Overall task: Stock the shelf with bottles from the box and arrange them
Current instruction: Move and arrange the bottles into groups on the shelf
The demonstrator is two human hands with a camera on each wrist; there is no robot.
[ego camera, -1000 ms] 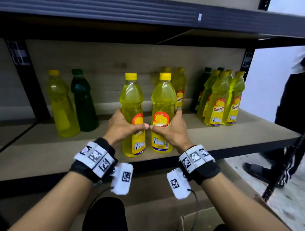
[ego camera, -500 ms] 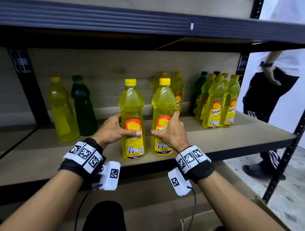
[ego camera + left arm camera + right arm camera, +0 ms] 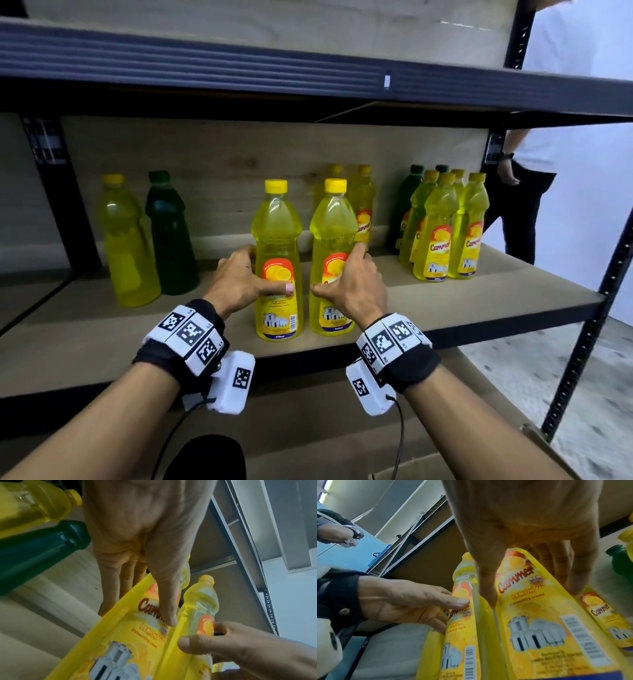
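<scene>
2 yellow bottles upright near front edge of wooden shelf [image 3: 445, 308]. Left hand [image 3: 236, 281] grips left bottle [image 3: 277, 260]; right hand [image 3: 352, 284] grips right bottle [image 3: 331, 253]. More bottles behind. Bystander [image 3: 534, 192] at right; box [image 3: 428, 466] below.

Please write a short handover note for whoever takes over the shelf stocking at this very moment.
Left hand: grips the left front bottle, thumb across its label.
Right hand: grips the right front bottle.
Both bottles stand upright side by side near the front edge of the shelf, labels forward.
Done: a cluster of bottles stands at the right, two bottles behind the pair, a yellow bottle and a green bottle at the left.
Left: probably line this pair up, let go, then fetch more from the box.
</scene>
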